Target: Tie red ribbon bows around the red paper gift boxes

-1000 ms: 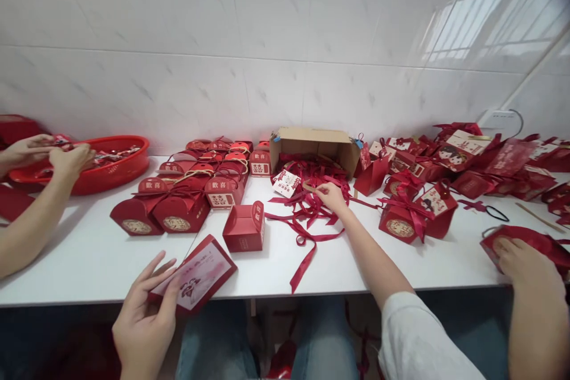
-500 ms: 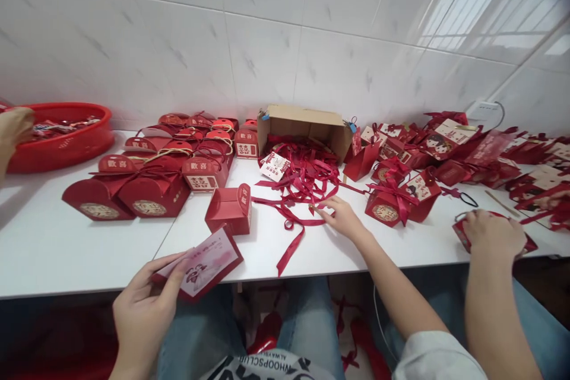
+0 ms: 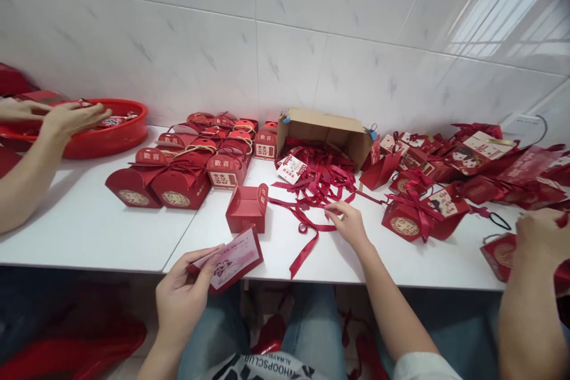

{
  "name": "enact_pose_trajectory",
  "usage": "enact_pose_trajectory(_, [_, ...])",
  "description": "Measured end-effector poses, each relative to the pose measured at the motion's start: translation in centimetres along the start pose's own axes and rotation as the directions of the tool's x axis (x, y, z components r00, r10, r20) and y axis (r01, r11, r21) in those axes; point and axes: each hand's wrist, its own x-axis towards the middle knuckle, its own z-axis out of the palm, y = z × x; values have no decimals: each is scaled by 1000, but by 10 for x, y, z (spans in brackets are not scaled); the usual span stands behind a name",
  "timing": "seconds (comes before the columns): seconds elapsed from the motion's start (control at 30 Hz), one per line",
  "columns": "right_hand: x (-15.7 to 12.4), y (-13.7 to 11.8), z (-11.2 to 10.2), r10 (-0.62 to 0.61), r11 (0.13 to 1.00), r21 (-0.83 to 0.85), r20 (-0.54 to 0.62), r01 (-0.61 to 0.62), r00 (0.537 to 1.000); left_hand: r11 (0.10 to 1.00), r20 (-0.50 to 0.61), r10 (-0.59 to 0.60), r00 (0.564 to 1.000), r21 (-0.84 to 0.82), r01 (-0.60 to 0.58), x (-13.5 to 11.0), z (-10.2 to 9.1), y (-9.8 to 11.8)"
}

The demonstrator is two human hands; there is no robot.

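My left hand (image 3: pixel 184 294) grips a pink printed card (image 3: pixel 236 261) with a red border, thumb on its face, tilted over the table's front edge. A red gift box (image 3: pixel 246 209) with an open top stands just beyond the card. At the near side of a tangled pile of dark red ribbons (image 3: pixel 312 184), my right hand (image 3: pixel 350 225) has thumb and fingers pinched together on a ribbon. One loose ribbon (image 3: pixel 303 252) trails from there toward the front edge.
A cardboard box (image 3: pixel 327 122) on its side spills ribbons. Red gift boxes (image 3: pixel 180 190) stand in rows at left; several tied ones (image 3: pixel 403 222) crowd the right. Co-workers' hands are at a red basin (image 3: pixel 129 136) on the left and a red box (image 3: pixel 501 255) on the right.
The view has shifted left, so things appear further right. My hands keep nearly the same places by the card and ribbons. On the left, a co-worker's hands now reach over the basin.
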Motion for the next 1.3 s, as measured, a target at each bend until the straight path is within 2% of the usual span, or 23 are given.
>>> enact_pose_trajectory(0.1, [-26, -47, -9, -59, 988, 139, -26, 62, 998, 998, 33, 63, 997, -1, -63, -5, 11, 5])
enact_pose_trajectory(0.17, [-44, -77, -9, -164, 901, 401, -38, 166, 986, 995, 77, 102, 992, -27, -100, -9, 20, 11])
enact_pose_trajectory(0.2, [-52, -89, -6, -195, 857, 480, -35, 188, 980, 992, 99, 124, 987, -45, -120, -11, 25, 14])
enact_pose_trajectory(0.27, [-65, -108, 3, -224, 789, 585, -10, 188, 974, 986, 139, 160, 977, -75, -151, -14, 32, 20])
enact_pose_trajectory(0.33, [-74, -118, 16, -181, 773, 621, 19, 130, 983, 980, 176, 186, 967, -98, -171, -16, 36, 24])
enact_pose_trajectory(0.5, [-84, -126, 45, 27, 808, 589, 9, -27, 1000, 968, 209, 233, 950, -145, -205, -23, 38, 27])
enact_pose_trajectory(0.6, [-85, -126, 53, 77, 817, 573, 9, -68, 997, 960, 224, 254, 941, -174, -218, -26, 38, 25])
enact_pose_trajectory(0.77, [-85, -126, 55, 85, 838, 540, 16, -80, 996, 946, 245, 300, 922, -199, -255, -29, 39, 25])
enact_pose_trajectory(1.03, [-83, -127, 54, 125, 833, 543, 8, -109, 992, 949, 257, 291, 922, -198, -245, -31, 39, 22])
enact_pose_trajectory(1.3, [-82, -129, 52, 84, 840, 538, -6, -68, 996, 931, 260, 339, 904, -229, -283, -29, 38, 22])
